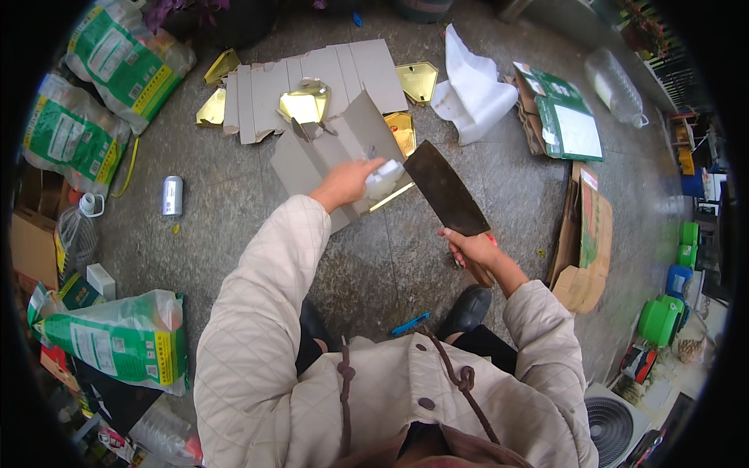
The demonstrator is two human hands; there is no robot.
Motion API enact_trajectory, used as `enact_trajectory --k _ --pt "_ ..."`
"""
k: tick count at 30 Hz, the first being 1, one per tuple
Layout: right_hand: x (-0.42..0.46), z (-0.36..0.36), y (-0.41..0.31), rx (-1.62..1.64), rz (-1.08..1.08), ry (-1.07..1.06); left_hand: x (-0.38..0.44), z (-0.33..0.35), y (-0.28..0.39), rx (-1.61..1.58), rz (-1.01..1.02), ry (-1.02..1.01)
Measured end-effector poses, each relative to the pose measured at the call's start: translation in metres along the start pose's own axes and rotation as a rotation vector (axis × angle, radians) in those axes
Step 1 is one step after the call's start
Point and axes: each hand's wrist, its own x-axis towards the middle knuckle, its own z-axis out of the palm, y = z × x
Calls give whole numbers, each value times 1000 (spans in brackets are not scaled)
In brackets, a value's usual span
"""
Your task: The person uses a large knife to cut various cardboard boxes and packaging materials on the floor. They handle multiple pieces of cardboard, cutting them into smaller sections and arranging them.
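Note:
In my right hand (pixel 475 251) is a cleaver with a dark, broad blade (pixel 447 190), its tip pointing up and to the left. My left hand (pixel 346 181) reaches over a partly unfolded grey cardboard box (pixel 345 137), its fingers at a white plastic-like piece (pixel 383 177) on the cardboard; whether they grip it I cannot tell. Gold-coloured shiny pieces (pixel 304 105) lie on and around the cardboard, one of them (pixel 402 131) beside the box's right side. Behind, a flattened grey cardboard sheet (pixel 322 73) rests on the floor.
A blue utility knife (pixel 411 323) lies near my feet. White foam sheeting (pixel 471 88) and flattened cartons (pixel 585 234) are to the right, with a large clear plastic bottle (pixel 614 85). A can (pixel 172 196) and full green-and-clear bags (pixel 126 339) stand or lie at left.

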Motion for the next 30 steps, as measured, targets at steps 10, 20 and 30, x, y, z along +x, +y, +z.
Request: enact_trajectory --k 10,20,30 --pt "16 -6 23 -49 -5 55 2 7 8 6 -100 50" --pt "21 -5 19 -104 -54 15 43 -94 19 -804 -289 328" --pt "14 -1 12 -72 -72 59 5 -27 53 82 -167 -473"
